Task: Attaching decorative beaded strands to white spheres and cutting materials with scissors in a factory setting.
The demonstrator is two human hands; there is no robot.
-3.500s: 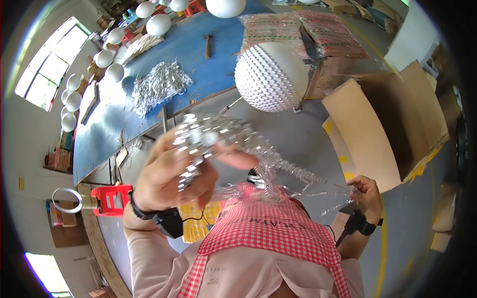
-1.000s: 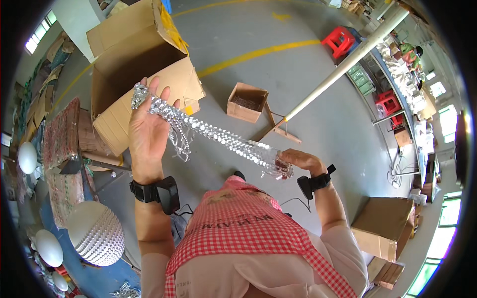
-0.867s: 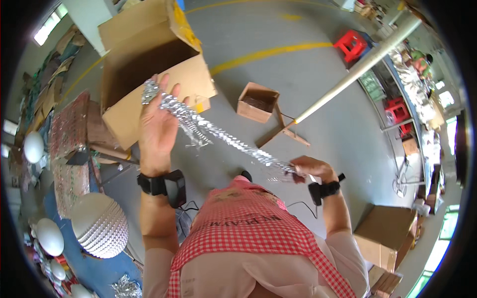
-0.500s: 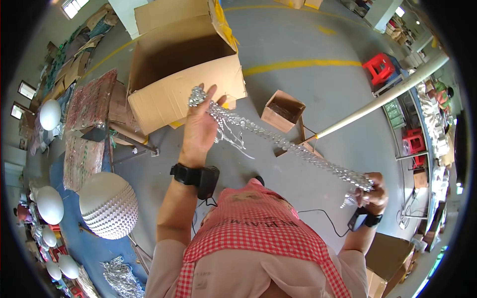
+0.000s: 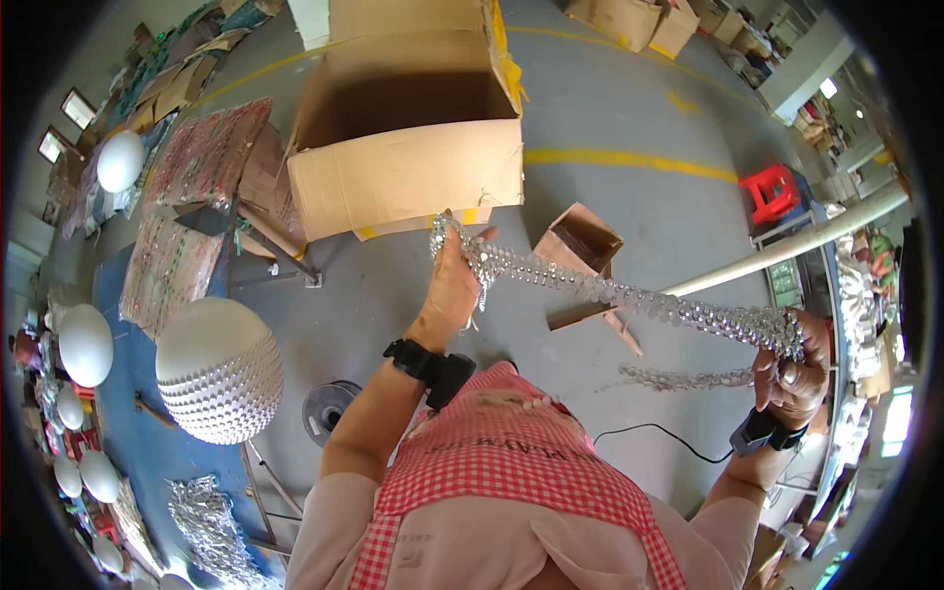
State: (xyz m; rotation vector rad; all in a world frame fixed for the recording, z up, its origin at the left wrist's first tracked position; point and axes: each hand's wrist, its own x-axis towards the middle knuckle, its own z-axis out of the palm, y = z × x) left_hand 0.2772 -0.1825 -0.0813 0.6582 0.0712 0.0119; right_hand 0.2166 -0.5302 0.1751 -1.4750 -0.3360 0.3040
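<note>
A bundle of shiny silver bead strands (image 5: 629, 293) stretches between my two hands in front of my checked apron. My left hand (image 5: 452, 280) is closed around its left end, where short loose tails hang beneath the fingers. At the other end my right hand (image 5: 798, 379) grips the bundle, and a loose strand trails leftward below that hand. To the left, a white ball (image 5: 209, 332) carries rows of silver beads around its lower half. More silver strands (image 5: 205, 516) lie heaped on the blue table (image 5: 128, 433).
A large open cardboard box (image 5: 408, 182) stands ahead, with a smaller box (image 5: 582, 241) to its right. A pale pole (image 5: 787, 264) slants across the right, near a red stool (image 5: 771, 193). Plastic-wrapped packs (image 5: 211, 147) lie left. A dark reel (image 5: 329, 408) and a black cable (image 5: 659, 433) are on the floor.
My right hand has moved outward to the right, and the left hand also sits farther right and lower in view. The bundle remains stretched between them; a loose strand now trails below my right hand.
</note>
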